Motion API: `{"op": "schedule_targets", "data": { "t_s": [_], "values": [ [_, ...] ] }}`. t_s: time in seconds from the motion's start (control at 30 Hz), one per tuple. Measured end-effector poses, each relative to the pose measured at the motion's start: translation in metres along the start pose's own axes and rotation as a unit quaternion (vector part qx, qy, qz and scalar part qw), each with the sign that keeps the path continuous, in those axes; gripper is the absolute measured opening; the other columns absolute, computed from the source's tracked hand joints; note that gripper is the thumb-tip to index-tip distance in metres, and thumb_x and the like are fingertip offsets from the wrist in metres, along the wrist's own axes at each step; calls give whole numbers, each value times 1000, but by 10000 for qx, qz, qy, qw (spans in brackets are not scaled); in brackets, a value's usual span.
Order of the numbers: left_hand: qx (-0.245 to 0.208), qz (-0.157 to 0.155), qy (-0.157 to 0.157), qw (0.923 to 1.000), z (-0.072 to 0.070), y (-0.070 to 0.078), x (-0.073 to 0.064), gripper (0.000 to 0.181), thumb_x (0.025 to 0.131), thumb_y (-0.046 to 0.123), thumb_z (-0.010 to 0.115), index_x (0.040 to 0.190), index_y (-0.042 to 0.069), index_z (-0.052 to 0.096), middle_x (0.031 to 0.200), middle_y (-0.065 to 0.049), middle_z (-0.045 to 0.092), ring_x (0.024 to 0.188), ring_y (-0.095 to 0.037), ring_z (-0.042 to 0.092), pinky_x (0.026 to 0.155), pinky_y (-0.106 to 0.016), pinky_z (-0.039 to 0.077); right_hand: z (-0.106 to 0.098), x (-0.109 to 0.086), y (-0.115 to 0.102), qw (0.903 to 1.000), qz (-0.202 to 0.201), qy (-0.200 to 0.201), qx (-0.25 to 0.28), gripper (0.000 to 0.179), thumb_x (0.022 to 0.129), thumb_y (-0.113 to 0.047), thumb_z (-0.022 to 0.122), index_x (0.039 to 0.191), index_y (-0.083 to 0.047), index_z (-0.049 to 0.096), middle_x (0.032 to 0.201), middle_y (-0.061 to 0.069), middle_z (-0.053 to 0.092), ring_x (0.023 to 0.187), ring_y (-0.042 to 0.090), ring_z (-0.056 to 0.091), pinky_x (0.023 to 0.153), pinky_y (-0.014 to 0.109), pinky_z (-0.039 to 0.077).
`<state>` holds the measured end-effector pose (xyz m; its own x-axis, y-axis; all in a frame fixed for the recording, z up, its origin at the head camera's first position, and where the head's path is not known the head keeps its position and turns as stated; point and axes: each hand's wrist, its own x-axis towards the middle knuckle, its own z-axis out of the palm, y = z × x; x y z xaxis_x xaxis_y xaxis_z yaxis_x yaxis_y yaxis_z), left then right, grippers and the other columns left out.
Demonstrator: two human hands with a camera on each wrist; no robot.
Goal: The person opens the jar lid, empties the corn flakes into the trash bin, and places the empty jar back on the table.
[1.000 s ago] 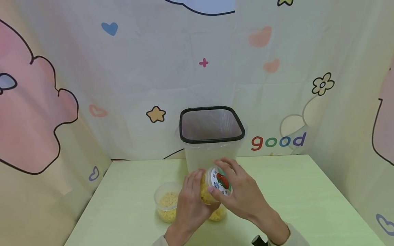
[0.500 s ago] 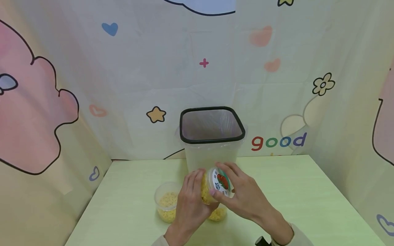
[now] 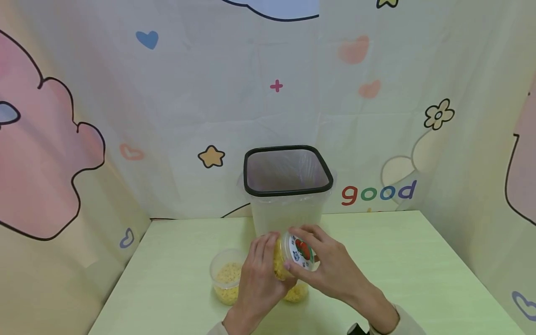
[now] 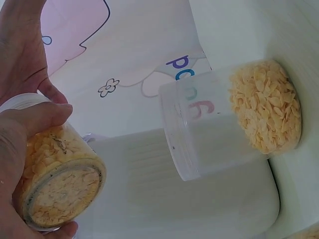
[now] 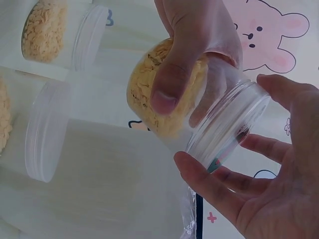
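Note:
My left hand (image 3: pixel 261 274) grips a clear round jar (image 3: pixel 278 260) of pale yellow flakes around its body. The jar is tilted over the table, its flat base (image 4: pixel 65 194) toward the left wrist camera. My right hand (image 3: pixel 335 267) pinches the screw lid (image 5: pixel 229 127) by its rim, thumb on one side and fingers on the other. A white and green label with red fruit (image 3: pixel 302 251) covers the lid top. Two more jars of flakes stand on the table: one to the left (image 3: pixel 227 293), another (image 3: pixel 296 292) partly hidden below my hands.
A pale bin (image 3: pixel 289 214) with a black rim and a clear plastic liner stands behind my hands, against the printed backdrop (image 3: pixel 180 93). A small black object (image 3: pixel 356 329) shows under my right sleeve at the bottom edge. The tabletop (image 3: pixel 398 260) is pale green.
My right hand's fingers have shifted down slightly around the lid rim, and the lid's label sits a little differently. The left hand and the jars on the table stay where they were.

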<state>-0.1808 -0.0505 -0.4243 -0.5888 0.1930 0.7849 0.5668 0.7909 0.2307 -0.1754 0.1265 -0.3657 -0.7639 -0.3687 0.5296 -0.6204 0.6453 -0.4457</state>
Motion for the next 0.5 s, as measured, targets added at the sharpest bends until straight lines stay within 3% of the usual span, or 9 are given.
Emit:
{"op": "schedule_targets", "data": {
  "t_s": [0.17, 0.5],
  "values": [
    [21, 35, -18, 10000, 0, 0, -1, 91, 56, 36, 92, 132, 8, 49, 124, -5, 59, 113, -21, 57, 90, -32, 56, -1, -1, 2, 9998, -195, 47, 20, 58, 80, -47, 77, 131, -24, 61, 124, -7, 58, 94, 6, 61, 75, 23, 57],
    [-9, 22, -95, 10000, -1, 1, -1, 93, 52, 31, 91, 132, 8, 49, 123, -5, 60, 113, -21, 57, 92, -32, 55, -2, -2, 10, 9981, -512, 49, 345, 54, 81, -42, 78, 129, -23, 62, 122, -2, 60, 93, 11, 62, 71, 23, 56]
  ]
}}
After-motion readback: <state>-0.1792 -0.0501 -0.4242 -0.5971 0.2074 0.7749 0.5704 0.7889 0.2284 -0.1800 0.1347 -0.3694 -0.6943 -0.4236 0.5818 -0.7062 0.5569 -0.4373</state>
